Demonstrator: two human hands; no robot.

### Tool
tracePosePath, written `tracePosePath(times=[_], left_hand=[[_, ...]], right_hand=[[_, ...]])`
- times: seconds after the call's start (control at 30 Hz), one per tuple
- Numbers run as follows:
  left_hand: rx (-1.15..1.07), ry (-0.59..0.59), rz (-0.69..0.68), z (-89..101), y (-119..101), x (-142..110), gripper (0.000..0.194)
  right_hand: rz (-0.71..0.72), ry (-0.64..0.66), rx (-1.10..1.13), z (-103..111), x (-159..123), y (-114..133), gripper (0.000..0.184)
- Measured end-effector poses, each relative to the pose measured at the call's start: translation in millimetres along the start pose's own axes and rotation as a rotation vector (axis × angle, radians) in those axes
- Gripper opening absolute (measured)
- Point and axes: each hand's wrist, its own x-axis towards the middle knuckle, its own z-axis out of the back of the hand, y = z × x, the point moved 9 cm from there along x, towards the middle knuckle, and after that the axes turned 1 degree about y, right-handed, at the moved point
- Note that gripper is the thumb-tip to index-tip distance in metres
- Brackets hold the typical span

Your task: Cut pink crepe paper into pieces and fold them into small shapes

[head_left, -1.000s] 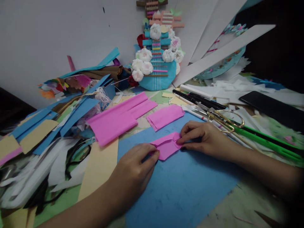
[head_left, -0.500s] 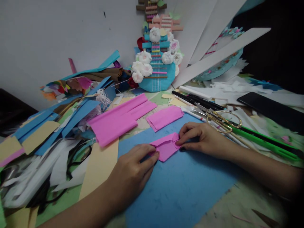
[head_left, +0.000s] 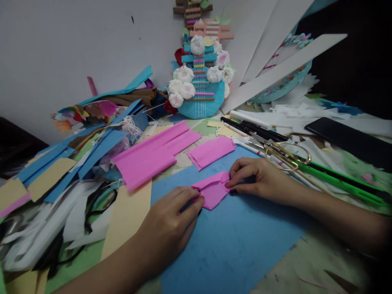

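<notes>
A small piece of pink crepe paper (head_left: 212, 195) is held between my two hands over a blue sheet (head_left: 239, 241). My left hand (head_left: 174, 220) pinches its left edge between thumb and fingers. At the right edge, my right hand (head_left: 254, 177) grips a corner that is curled or folded over. Just behind it lies a folded pink strip (head_left: 211, 152). Farther left rests a larger pink crepe sheet (head_left: 153, 157) with a stepped edge.
Gold-handled scissors (head_left: 284, 155), black pens (head_left: 260, 130) and a green cutter (head_left: 346, 181) lie at the right, near a black phone (head_left: 352, 136). Paper scraps (head_left: 104, 151) crowd the left. A blue paper instrument with white flowers (head_left: 200, 98) stands at the back.
The whole view has shifted very slightly. Both hands keep their pinch on the pink crepe paper, with no other visible change.
</notes>
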Motion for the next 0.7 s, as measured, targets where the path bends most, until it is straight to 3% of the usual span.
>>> tracePosePath(times=[0.13, 0.47, 0.7], left_hand=[[0.013, -0.002, 0.048, -1.9, -1.2, 0.9, 0.025], [0.074, -0.134, -0.012, 4.9, -8.2, 11.9, 0.011], [0.124, -0.117, -0.057, 3.5, -11.4, 12.2, 0.01]], right_hand=[[-0.017, -0.008, 0.052, -0.4, 0.8, -3.9, 0.005], [-0.032, -0.004, 0.079, -1.2, 1.4, -6.2, 0.006], [-0.024, 0.002, 0.082, -1.3, 2.5, -7.0, 0.005]])
